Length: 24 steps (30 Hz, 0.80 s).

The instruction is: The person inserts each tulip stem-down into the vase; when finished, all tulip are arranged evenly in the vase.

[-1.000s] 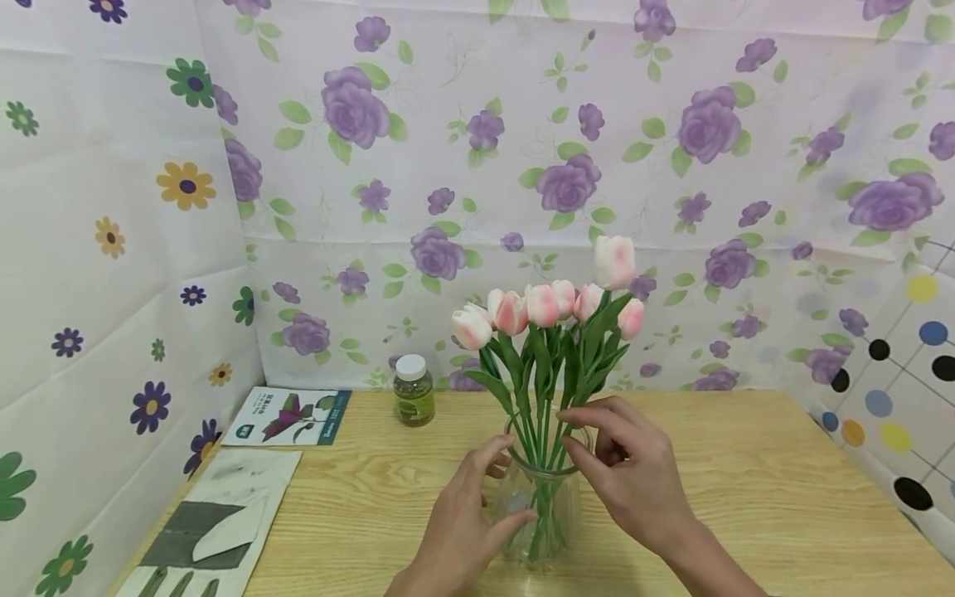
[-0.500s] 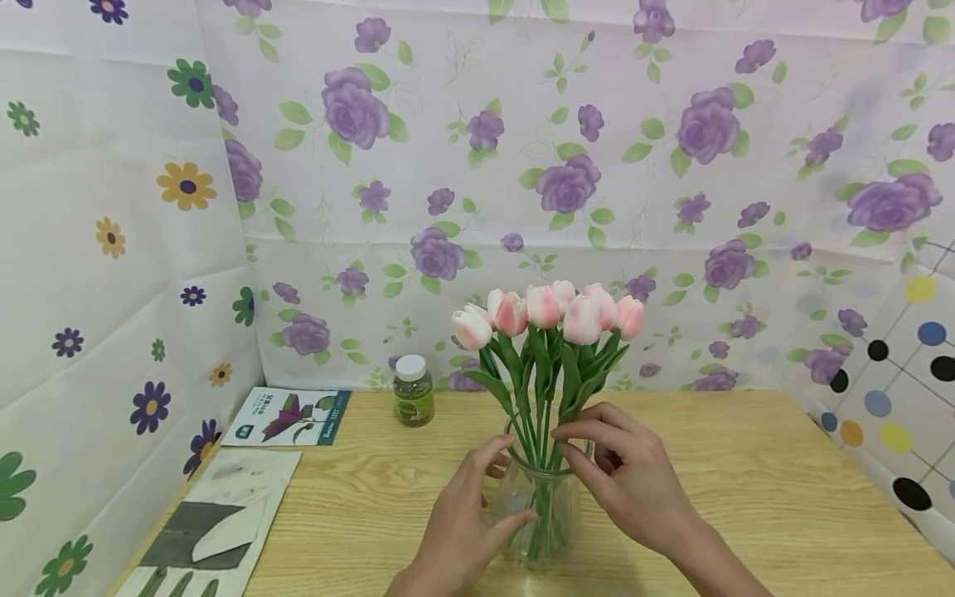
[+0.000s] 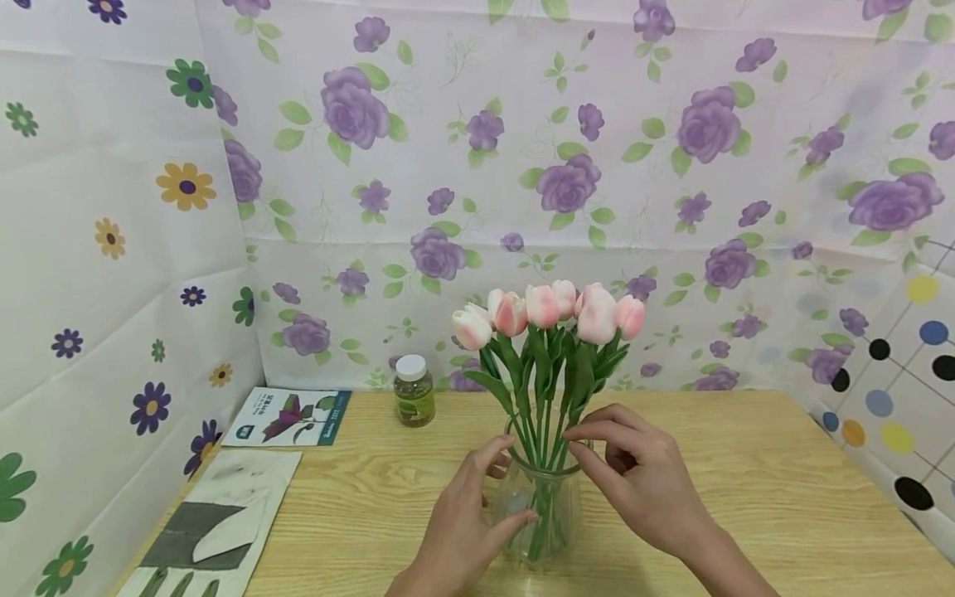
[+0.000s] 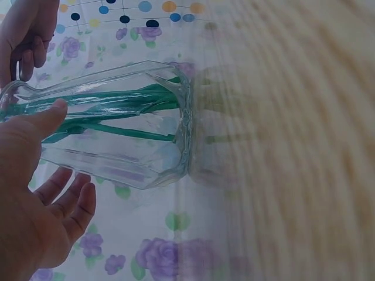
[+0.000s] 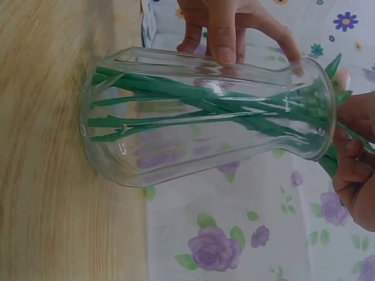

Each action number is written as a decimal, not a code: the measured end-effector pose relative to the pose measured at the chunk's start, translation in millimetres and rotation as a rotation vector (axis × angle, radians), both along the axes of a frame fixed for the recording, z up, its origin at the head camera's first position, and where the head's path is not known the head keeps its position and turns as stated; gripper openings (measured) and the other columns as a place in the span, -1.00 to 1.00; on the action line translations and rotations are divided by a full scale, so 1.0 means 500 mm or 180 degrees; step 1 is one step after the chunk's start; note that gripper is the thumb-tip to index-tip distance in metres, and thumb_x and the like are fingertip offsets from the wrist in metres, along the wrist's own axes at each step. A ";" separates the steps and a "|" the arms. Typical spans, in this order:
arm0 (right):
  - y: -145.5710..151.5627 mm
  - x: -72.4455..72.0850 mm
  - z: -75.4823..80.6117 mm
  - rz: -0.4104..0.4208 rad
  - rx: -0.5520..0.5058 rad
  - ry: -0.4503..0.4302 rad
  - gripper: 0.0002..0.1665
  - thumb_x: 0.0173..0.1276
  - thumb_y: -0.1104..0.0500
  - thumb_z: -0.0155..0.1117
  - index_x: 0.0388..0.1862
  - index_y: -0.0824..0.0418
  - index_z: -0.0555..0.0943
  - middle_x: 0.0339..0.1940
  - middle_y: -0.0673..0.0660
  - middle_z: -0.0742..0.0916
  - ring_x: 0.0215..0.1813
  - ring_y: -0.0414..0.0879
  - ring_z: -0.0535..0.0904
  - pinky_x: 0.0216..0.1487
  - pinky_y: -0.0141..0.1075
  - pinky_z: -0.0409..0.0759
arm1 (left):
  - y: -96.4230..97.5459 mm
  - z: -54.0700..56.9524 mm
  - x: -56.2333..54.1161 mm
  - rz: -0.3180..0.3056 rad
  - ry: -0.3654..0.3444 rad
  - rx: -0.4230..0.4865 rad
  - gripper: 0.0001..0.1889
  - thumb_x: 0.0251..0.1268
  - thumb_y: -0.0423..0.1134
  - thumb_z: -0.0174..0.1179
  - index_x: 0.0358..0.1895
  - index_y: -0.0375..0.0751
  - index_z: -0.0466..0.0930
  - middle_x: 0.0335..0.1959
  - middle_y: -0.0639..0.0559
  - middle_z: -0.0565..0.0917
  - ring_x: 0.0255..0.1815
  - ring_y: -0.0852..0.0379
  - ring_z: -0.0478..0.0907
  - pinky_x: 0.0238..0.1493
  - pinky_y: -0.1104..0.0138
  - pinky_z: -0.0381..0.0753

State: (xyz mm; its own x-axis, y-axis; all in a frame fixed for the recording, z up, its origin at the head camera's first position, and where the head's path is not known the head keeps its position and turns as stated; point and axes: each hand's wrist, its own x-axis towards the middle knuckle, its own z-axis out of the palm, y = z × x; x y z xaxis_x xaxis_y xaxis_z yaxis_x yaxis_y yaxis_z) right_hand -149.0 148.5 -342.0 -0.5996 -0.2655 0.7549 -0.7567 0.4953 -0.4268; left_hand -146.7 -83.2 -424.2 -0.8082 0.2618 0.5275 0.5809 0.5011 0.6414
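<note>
A clear glass vase (image 3: 569,502) stands upright on the table, holding a bunch of pink-and-white tulips (image 3: 511,313) with green leaves. My left hand (image 3: 462,518) holds its left side, thumb across the front and fingers around behind. In the left wrist view, that thumb lies against the vase (image 4: 129,158) near the neck. Just above the rim, my right hand (image 3: 642,477) pinches a tulip stem between thumb and forefinger; its pale pink tulip head (image 3: 597,317) sits among the others. The right wrist view shows green stems (image 5: 176,91) reaching down inside the glass.
Behind and left of the vase stands a small jar (image 3: 414,398) with a white lid. A picture card (image 3: 287,416) and a grey-and-white packet (image 3: 212,522) lie along the table's left side. Flower-printed sheets (image 3: 477,191) hang behind and at the left.
The tallest tulip has come down level with the others, then shifted slightly right. My right hand dipped left and moved back right, still pinching near the rim. The left hand stays put.
</note>
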 end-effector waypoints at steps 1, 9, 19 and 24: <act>0.004 0.002 0.000 0.0002 -0.0025 -0.0013 -0.64 0.25 0.49 0.51 -0.14 0.05 0.82 -0.19 -0.04 0.76 -0.60 -0.44 0.19 -0.59 -0.55 0.28 | 0.000 0.000 0.000 -0.0007 -0.0011 0.0000 -0.05 0.17 -0.13 0.60 0.59 0.08 0.23 0.12 0.07 0.63 0.05 -0.02 0.65 -0.25 0.39 0.63; 0.050 0.006 0.003 -0.0087 -0.0354 -0.0010 -0.55 0.19 0.58 0.49 -0.15 0.06 0.82 -0.24 -0.02 0.76 -0.66 -0.35 0.23 -0.65 -0.49 0.27 | -0.006 0.002 -0.001 -0.0120 -0.0152 0.0014 -0.08 0.26 -0.19 0.55 0.61 0.21 0.19 0.20 0.10 0.61 0.11 -0.01 0.65 -0.19 0.29 0.69; 0.103 0.006 0.009 -0.0666 -0.0578 -0.0180 -0.69 0.31 0.53 0.44 -0.16 0.15 0.82 -0.37 -0.17 0.68 -0.60 -0.29 0.30 -0.62 -0.37 0.29 | -0.014 0.004 0.002 -0.0126 -0.0086 0.0035 -0.08 0.27 -0.19 0.55 0.60 0.27 0.19 0.20 0.12 0.62 0.10 0.05 0.66 -0.18 0.29 0.71; 0.109 0.001 0.002 -0.0892 -0.0737 -0.0320 -0.76 0.39 0.45 0.41 -0.15 0.14 0.83 -0.30 -0.07 0.73 -0.49 -0.30 0.45 -0.55 -0.43 0.40 | -0.015 0.004 0.003 -0.0088 0.0021 0.0053 -0.10 0.24 -0.22 0.56 0.59 0.13 0.24 0.17 0.08 0.64 0.07 0.04 0.67 -0.19 0.29 0.71</act>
State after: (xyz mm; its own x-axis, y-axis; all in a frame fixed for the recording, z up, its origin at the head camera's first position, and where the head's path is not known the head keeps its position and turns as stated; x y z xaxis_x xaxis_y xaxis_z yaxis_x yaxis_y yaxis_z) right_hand -148.3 203.0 -341.2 -0.6991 0.0900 0.7094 -0.5541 0.5588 -0.6170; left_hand -145.4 -90.5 -422.3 -0.7972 0.2751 0.5374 0.5987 0.4740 0.6456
